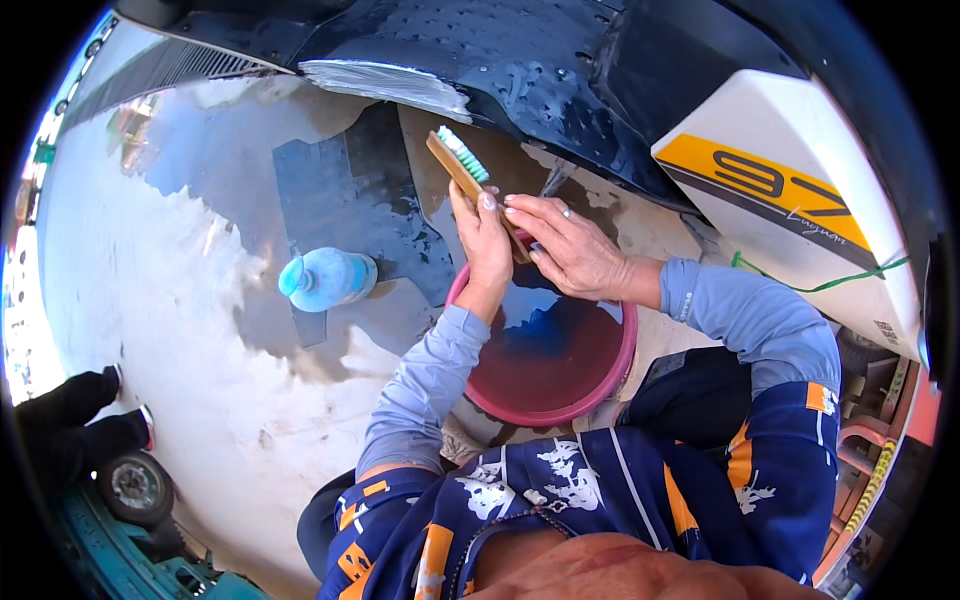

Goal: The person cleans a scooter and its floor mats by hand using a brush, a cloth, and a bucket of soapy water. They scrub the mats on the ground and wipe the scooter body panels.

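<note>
A wooden scrubbing brush (440, 153) with white and green bristles tilts up and to the left above a pink basin (628, 355) of dark water. My left hand (484, 238) is closed around the brush's handle, its fingertips pointing up. My right hand (572, 245), with a ring on one finger, meets the lower end of the handle from the right; its fingers lie on the wood and partly cover it. A pale blue bottle (336, 280) with a blue cap is on the wet ground to the left of the basin.
Wet dark vehicle panels (540, 70) rise ahead, one edge streaked with white (385, 85). A white and yellow panel (790, 190) with a green cord (840, 283) stands at right. Flat wet sheets (320, 190) lie on the ground. Another person's legs (75, 420) and a small wheel (135, 488) show lower left.
</note>
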The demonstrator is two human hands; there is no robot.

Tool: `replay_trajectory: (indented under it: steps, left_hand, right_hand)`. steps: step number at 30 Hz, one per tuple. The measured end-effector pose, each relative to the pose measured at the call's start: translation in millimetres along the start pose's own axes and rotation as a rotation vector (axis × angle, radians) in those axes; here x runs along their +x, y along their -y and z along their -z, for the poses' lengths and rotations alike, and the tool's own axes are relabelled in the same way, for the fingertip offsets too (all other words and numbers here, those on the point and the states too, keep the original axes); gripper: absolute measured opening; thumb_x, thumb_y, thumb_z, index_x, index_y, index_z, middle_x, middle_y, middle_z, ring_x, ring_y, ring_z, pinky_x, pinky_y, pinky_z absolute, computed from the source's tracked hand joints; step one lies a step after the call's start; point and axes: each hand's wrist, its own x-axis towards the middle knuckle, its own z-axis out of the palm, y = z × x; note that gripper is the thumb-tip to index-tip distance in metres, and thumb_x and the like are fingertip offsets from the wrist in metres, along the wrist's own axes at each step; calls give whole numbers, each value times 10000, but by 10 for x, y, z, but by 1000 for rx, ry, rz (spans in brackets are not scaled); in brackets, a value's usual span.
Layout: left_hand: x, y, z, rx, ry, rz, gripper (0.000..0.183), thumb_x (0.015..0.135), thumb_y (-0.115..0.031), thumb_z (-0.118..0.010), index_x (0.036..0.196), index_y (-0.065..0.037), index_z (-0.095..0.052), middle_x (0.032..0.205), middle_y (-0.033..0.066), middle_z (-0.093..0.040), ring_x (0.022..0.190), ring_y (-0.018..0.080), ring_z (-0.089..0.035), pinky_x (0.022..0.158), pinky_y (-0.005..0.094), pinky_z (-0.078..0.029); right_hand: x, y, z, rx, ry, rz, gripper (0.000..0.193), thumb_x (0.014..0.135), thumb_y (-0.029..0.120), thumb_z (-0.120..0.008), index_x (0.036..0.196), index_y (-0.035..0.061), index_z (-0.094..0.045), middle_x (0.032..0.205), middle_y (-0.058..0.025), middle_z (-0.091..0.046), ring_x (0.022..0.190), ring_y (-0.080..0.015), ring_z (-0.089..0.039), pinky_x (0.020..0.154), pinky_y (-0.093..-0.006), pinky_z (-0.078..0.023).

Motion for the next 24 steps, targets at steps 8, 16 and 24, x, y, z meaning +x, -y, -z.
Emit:
replay_trajectory:
  steps: [8,16,24]
  left_hand:
    - [-970,171,-296,-4,340,670,406,968,31,-558,1347,-3,-416,1085,92,-614,961,162,-607,844,317,-527]
    - [-856,-852,1798,1143,597,1109,407,964,-131,-607,1348,-22,-526,992,60,-657,869,155,-653,729,306,-554]
    - [-977,-576,1707,737,518,1286,340,1007,-174,-582,1334,-121,-508,1163,33,-638,953,138,-637,801,330,-538]
  right_hand:
    - [-1070,-384,-265,1142,374,-965,403,969,196,-613,1282,-8,-462,904,-64,-617,747,-198,-648,623,-336,-555]
    - [-2227,-557,-49,43,401,-660,332,880,126,-643,1157,9,-500,1238,-221,-501,1129,-410,-548,947,-469,-461]
    - [-2127,-590,-290,228,486,-836,357,897,163,-637,1197,9,-521,1102,-232,-486,1046,-437,-538,937,-472,-446]
